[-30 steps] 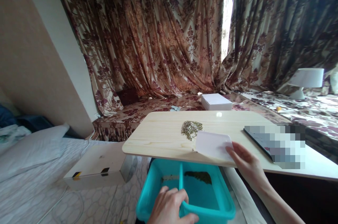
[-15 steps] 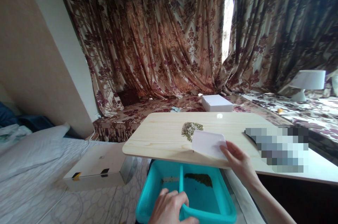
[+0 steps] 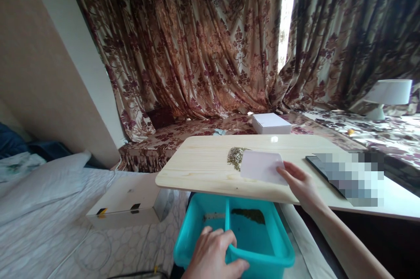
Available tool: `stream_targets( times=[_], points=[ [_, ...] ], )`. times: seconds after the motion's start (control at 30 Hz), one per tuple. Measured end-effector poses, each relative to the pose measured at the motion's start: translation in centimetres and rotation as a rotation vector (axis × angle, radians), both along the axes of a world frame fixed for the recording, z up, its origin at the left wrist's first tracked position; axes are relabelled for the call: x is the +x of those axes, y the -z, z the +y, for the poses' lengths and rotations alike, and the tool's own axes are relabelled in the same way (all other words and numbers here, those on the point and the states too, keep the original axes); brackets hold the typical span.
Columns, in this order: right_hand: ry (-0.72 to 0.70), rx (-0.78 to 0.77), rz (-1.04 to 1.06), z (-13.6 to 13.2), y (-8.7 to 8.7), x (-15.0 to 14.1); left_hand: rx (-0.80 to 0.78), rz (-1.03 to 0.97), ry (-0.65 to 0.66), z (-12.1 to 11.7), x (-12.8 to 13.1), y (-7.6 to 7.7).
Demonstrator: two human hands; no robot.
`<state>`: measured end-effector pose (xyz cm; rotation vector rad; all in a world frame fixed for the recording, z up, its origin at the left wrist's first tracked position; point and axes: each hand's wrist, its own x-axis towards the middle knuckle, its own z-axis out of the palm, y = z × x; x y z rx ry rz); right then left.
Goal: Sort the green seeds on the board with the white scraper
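Observation:
My right hand (image 3: 300,179) pinches the right end of a flat white scraper (image 3: 260,166) with rounded corners. The scraper is tilted over the wooden tabletop (image 3: 193,160), its left end beside a pile of small mixed green and whitish grains (image 3: 236,157) and covering part of it. Below the table's near edge is a turquoise two-compartment tub (image 3: 252,244). My left hand (image 3: 215,250) is closed on the tub's near rim, by the divider. Dark green grains (image 3: 251,215) lie in the right compartment; a few pale ones (image 3: 215,216) show in the left.
A tablet-like device (image 3: 344,180) with a blurred screen lies on the table's right side. A white box (image 3: 271,123) stands behind the table, and a larger white box (image 3: 129,200) rests on the bed at left. A lamp (image 3: 389,95) stands far right.
The white scraper in my right hand has moved slightly away from the table's near edge, closer over the pile. My left hand keeps its hold on the tub. The view has shifted slightly.

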<state>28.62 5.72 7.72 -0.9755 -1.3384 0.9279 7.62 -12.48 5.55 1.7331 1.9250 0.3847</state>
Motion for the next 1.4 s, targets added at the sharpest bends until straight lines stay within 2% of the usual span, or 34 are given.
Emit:
stream_targets(
  times=[0.2,0.37,0.43,0.57,0.63,0.83,1.07,1.4],
  points=[
    [-0.113,-0.005,-0.034,-0.4,0.7,-1.5,0.02,0.016,-0.013,-0.1,0.2,-0.4],
    [-0.178,-0.069,-0.106,-0.8,0.6,-0.6,0.044,0.007,-0.006,-0.4,0.1,-0.1],
    [-0.128,-0.084,-0.074,-0.2,0.6,0.0,0.056,0.001,-0.006,-0.4,0.1,-0.1],
    [0.118,-0.042,0.065,2.0,1.0,0.5,0.033,0.021,-0.003,-0.3,0.2,-0.3],
    [0.159,-0.005,0.092,3.0,1.4,0.4,0.017,0.035,-0.005,-0.2,0.3,-0.4],
    [0.082,0.049,0.078,3.9,2.5,-0.6,0.016,0.035,0.004,-0.2,0.2,-0.3],
    [0.023,0.036,0.095,4.0,2.7,-2.0,0.015,0.034,0.016,-0.2,0.3,-0.4],
    [0.057,0.018,0.116,3.7,2.9,-1.8,0.024,0.021,0.013,-0.2,0.3,-0.4]
  ],
)
